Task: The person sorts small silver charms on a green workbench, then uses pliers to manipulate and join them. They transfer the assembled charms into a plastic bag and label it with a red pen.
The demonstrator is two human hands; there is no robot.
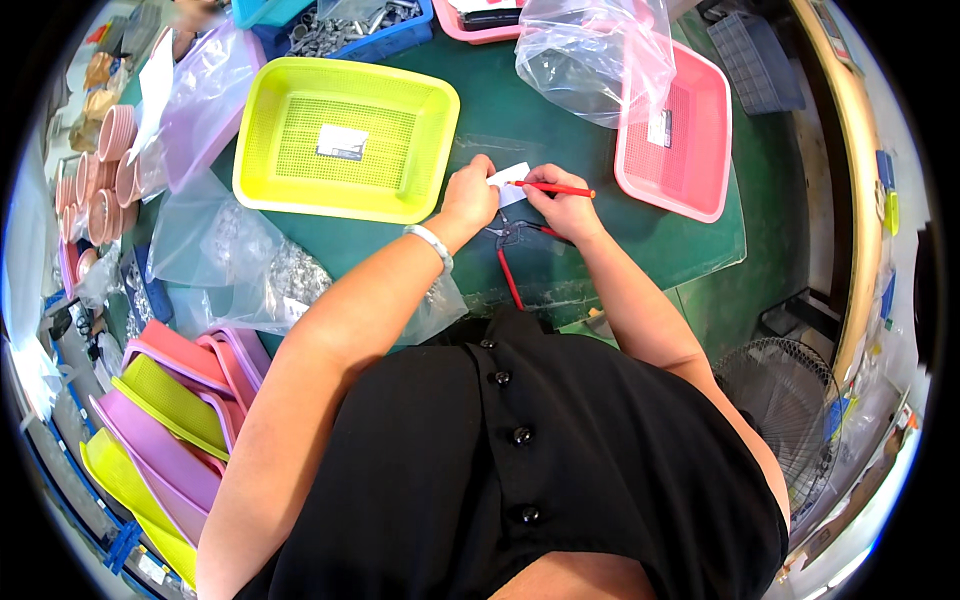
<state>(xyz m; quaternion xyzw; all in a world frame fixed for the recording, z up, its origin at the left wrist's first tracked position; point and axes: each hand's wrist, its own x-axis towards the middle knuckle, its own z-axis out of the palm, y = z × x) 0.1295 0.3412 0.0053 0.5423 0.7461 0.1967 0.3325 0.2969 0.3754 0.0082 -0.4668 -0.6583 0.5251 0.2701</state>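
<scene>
My right hand (563,207) is closed around a red pen (562,188), its tip over a small white paper slip (513,180) on the green table. At the slip's left edge, my left hand (471,203) has its fingers curled and grips the paper. Just below the slip lie pliers with red handles (509,268), partly under my right hand. A yellow-green plastic basket (255,130) with a white label inside stands to the left of my left hand. To the right is a pink basket (700,185), partly covered by a clear plastic bag (575,65).
A blue bin (390,45) of grey metal parts stands at the far side. Clear bags of small shiny parts (290,272) lie on the left. Stacked coloured baskets (165,425) stand at lower left. A floor fan (785,410) and a grey crate (755,65) are on the right.
</scene>
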